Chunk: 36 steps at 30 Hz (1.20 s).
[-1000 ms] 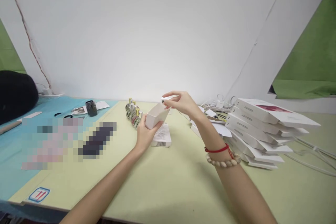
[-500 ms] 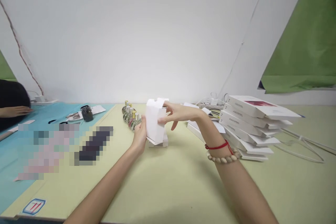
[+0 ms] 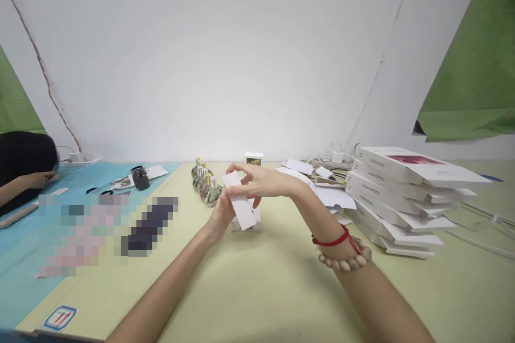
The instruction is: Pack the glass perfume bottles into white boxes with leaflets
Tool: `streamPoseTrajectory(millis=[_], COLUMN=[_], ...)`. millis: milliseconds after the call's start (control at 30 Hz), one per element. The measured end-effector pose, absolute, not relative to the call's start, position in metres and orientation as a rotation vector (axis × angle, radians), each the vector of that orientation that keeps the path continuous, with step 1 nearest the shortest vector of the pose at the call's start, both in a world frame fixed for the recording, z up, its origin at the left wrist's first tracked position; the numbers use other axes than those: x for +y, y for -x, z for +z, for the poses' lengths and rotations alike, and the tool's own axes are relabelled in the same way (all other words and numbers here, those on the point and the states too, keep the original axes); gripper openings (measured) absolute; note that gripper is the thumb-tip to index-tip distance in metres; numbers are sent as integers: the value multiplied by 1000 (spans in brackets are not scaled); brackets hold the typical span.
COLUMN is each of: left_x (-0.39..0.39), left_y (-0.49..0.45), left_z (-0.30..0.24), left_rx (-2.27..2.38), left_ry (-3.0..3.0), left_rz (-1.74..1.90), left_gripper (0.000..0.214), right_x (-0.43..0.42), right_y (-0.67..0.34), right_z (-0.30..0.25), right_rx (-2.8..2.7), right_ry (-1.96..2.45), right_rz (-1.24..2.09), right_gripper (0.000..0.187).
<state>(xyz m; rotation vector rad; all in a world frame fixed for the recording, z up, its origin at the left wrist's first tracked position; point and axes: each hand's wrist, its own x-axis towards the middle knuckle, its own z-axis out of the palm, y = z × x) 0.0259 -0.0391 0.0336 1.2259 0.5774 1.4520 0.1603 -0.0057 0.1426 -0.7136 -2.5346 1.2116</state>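
Observation:
A small white carton (image 3: 243, 211) is tilted between my two hands, a narrow face turned toward me. My left hand (image 3: 220, 221) grips its left side from below. Across its upper end lies my right hand (image 3: 263, 181), thumb on the near face and fingers curled over the top. Part of the carton is hidden by the hands. Just behind and below it, another white box (image 3: 251, 226) with small dark print lies on the table, mostly covered. To the left stand several round glass perfume bottles (image 3: 212, 194) with gold and silver caps.
A stack of white boxes (image 3: 396, 193) leans at the right, beside loose white papers (image 3: 332, 196) and cables. A small box (image 3: 254, 159) stands at the back. Left are a dark jar (image 3: 140, 177), a blue cloth (image 3: 24, 262) and another person's hand (image 3: 40, 179).
The carton has turned from upright to slanted, showing a narrower face. My right hand has closed in over its top. The camera view has shifted slightly, and the small back box now shows.

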Motion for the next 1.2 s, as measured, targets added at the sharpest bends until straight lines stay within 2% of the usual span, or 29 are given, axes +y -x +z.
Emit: streamPoseTrajectory(millis=[167,300,400,733,800,933,1000,1067,1200], left_x=[-42,-46,-48,-46,-46,-46,-47,-48,-44], left_y=[-23,-24,-22,-31,-32,-28,-26,-24,-25], left_z=[35,44,51,47,45,46,49,52,50], left_rx=[578,453,416,467,518,524,481,446,486], left_ry=[-1294,-1133,-957,-882,-908,-926,-928,-939,-924], left_rz=[1333,1310,1352,1363,1371,1387,1373,1334,1342], left_gripper=[73,55,49,56,49,47,48,50,59], right_x=[-9,-7,-2,3,2,4,5,6,5], right_y=[-159,-163,-166,-159,-154,-150,-153,-154,-150], right_z=[142,143,145,135,132,132,133,133,118], right_rx=[-2424,-2401,-2367,-2302,-2278,-2138,-2106,-2112,-2053], right_ry=[715,656,633,756,733,718,756,770,705], right_rz=[1042,1029,973,754,726,709,794,995,1590], right_gripper=[47,45,40,28,35,67,77,79,51])
